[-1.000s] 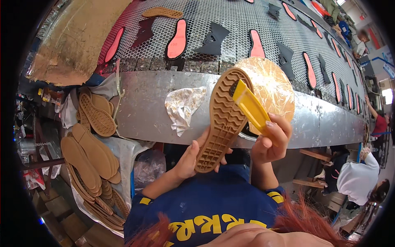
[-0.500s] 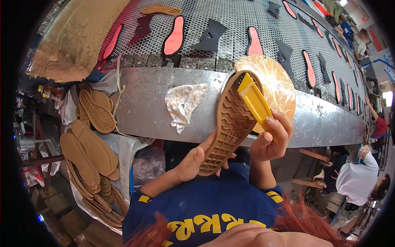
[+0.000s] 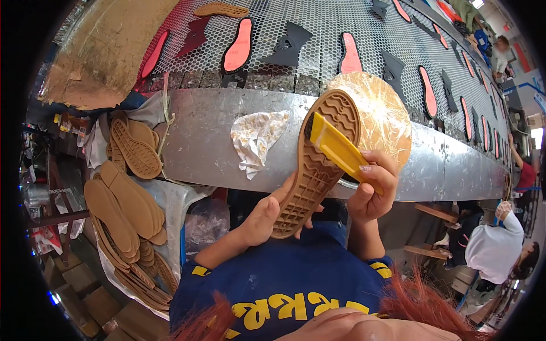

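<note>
Beyond a metal ledge (image 3: 205,142), a mesh conveyor (image 3: 330,34) carries insoles toward two o'clock, and at centre the left hand (image 3: 267,213) is closed round the heel of a tan rubber sole (image 3: 318,165), tread up, while the right hand (image 3: 372,187) clamps a yellow scraper (image 3: 338,149) against it.

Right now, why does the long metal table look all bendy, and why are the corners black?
In the head view, the fisheye lens curves the straight metal bench edge and leaves black corners; the middle stays sharp, so the tan shoe sole and yellow scraper look clear; the metal shines with soft glare.
</note>
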